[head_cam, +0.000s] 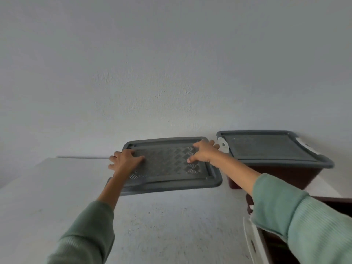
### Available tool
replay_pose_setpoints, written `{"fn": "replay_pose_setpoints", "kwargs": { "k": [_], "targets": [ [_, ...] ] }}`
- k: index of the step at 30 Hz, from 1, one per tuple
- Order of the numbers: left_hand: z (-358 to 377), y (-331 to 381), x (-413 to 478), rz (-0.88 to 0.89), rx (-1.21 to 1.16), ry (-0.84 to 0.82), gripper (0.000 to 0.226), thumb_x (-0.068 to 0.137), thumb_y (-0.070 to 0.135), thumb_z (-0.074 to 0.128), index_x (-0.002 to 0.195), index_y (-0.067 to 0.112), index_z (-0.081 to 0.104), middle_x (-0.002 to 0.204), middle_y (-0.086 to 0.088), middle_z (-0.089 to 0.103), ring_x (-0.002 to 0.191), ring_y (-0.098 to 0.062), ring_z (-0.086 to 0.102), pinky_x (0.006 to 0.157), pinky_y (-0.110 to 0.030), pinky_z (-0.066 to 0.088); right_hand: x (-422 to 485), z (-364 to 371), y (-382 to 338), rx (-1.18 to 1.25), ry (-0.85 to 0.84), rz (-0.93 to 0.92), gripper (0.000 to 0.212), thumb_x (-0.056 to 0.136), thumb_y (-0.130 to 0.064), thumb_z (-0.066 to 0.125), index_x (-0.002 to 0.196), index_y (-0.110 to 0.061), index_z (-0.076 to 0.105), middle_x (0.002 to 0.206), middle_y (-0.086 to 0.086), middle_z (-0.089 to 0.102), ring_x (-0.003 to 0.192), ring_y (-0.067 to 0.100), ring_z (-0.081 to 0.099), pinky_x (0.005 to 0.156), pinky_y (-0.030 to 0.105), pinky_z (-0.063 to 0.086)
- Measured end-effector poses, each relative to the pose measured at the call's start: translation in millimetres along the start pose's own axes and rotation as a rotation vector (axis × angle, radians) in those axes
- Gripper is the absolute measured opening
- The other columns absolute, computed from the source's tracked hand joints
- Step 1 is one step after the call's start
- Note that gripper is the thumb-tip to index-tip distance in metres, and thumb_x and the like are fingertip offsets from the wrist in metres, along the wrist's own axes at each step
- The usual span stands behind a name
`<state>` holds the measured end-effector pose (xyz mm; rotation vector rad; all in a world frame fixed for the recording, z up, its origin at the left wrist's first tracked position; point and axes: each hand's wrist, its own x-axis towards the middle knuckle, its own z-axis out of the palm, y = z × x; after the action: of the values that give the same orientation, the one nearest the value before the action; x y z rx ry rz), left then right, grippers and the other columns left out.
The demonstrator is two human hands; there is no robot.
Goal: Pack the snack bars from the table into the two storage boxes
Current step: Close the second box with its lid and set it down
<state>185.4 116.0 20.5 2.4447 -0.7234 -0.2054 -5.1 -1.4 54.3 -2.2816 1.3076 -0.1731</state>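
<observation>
A grey lid (167, 164) with a patterned top lies low over the far part of the white table (171, 221). My left hand (124, 161) grips its left edge, thumb on top and fingers past the rim. At the lid's far right corner my right hand (202, 151) holds on, with spread fingers reaching over the edge. A dark brown storage box (285, 174) stands to the right, closed with its own grey lid (270, 147) and white latches. Part of a second dark box (274, 250) with a white latch shows at the bottom right. No snack bars are visible.
A pale textured wall (171, 73) rises directly behind the table. The table's left edge (28, 172) slants away at the left. My green sleeves cover the lower corners of the view.
</observation>
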Motion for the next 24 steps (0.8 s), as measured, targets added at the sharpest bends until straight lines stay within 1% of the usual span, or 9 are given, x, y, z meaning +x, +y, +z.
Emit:
{"fn": "replay_pose_setpoints", "kwargs": {
  "k": [3, 5, 9, 12, 15, 17, 21, 24],
  "targets": [
    [-22.0, 23.3, -48.3, 0.038, -0.054, 0.043, 0.054, 0.081, 0.040, 0.065, 0.129, 0.019, 0.052, 0.136, -0.022, 0.036, 0.129, -0.039, 0.027, 0.106, -0.049, 0.024, -46.2, -33.6, 12.8, 0.004, 0.072, -0.087, 0.074, 0.081, -0.030, 0.069, 0.143, -0.015, 0.031, 0.151, 0.018, 0.011, 0.140, 0.038, 0.005, 0.113, 0.045, 0.016],
    [-28.1, 40.2, -83.9, 0.067, -0.080, 0.062, 0.058, 0.079, 0.040, 0.067, 0.131, 0.020, 0.050, 0.135, -0.023, 0.035, 0.129, -0.039, 0.026, 0.106, -0.050, 0.026, -75.7, -56.4, 31.8, -0.018, 0.120, -0.116, 0.074, 0.082, -0.031, 0.068, 0.144, -0.016, 0.030, 0.150, 0.018, 0.013, 0.140, 0.038, 0.005, 0.113, 0.046, 0.016],
    [-22.9, 73.4, -159.3, 0.135, -0.129, 0.086, 0.064, 0.077, 0.042, 0.069, 0.134, 0.023, 0.047, 0.136, -0.023, 0.033, 0.129, -0.039, 0.025, 0.107, -0.048, 0.025, -134.2, -93.9, 85.8, -0.009, 0.197, -0.119, 0.076, 0.080, -0.034, 0.069, 0.144, -0.022, 0.030, 0.148, 0.017, 0.014, 0.138, 0.036, 0.009, 0.110, 0.046, 0.023],
    [-8.1, 95.6, -215.2, 0.181, -0.159, 0.040, 0.064, 0.077, 0.042, 0.069, 0.134, 0.023, 0.046, 0.136, -0.022, 0.032, 0.129, -0.039, 0.025, 0.107, -0.047, 0.025, -176.5, -111.8, 133.1, -0.008, 0.234, -0.095, 0.076, 0.079, -0.036, 0.069, 0.144, -0.023, 0.031, 0.147, 0.017, 0.015, 0.137, 0.036, 0.008, 0.110, 0.047, 0.021],
    [7.2, 110.8, -263.1, 0.221, -0.140, -0.025, 0.066, 0.076, 0.043, 0.069, 0.134, 0.023, 0.046, 0.136, -0.022, 0.032, 0.130, -0.040, 0.024, 0.108, -0.045, 0.024, -216.6, -119.0, 179.4, 0.017, 0.219, -0.044, 0.077, 0.078, -0.038, 0.070, 0.144, -0.024, 0.032, 0.147, 0.015, 0.013, 0.137, 0.036, 0.005, 0.112, 0.048, 0.017],
    [17.4, 119.4, -289.5, 0.252, -0.112, -0.073, 0.067, 0.077, 0.044, 0.068, 0.135, 0.023, 0.045, 0.136, -0.021, 0.032, 0.129, -0.039, 0.025, 0.107, -0.046, 0.025, -238.5, -120.6, 207.8, 0.026, 0.207, 0.000, 0.076, 0.079, -0.038, 0.069, 0.144, -0.024, 0.032, 0.147, 0.015, 0.014, 0.137, 0.035, 0.007, 0.112, 0.047, 0.018],
    [41.7, 131.5, -327.0, 0.300, -0.065, -0.177, 0.063, 0.077, 0.043, 0.068, 0.132, 0.020, 0.047, 0.134, -0.019, 0.031, 0.128, -0.037, 0.025, 0.105, -0.047, 0.026, -267.6, -116.9, 251.2, 0.041, 0.213, 0.086, 0.073, 0.080, -0.039, 0.067, 0.143, -0.023, 0.033, 0.144, 0.016, 0.018, 0.135, 0.035, 0.011, 0.111, 0.045, 0.019],
    [60.9, 132.7, -338.3, 0.309, -0.011, -0.228, 0.061, 0.078, 0.043, 0.067, 0.129, 0.017, 0.048, 0.134, -0.018, 0.031, 0.127, -0.037, 0.027, 0.105, -0.046, 0.027, -275.5, -103.1, 270.5, 0.060, 0.222, 0.135, 0.066, 0.082, -0.037, 0.065, 0.140, -0.021, 0.037, 0.143, 0.016, 0.019, 0.134, 0.035, 0.013, 0.109, 0.044, 0.021]
  ]
}}
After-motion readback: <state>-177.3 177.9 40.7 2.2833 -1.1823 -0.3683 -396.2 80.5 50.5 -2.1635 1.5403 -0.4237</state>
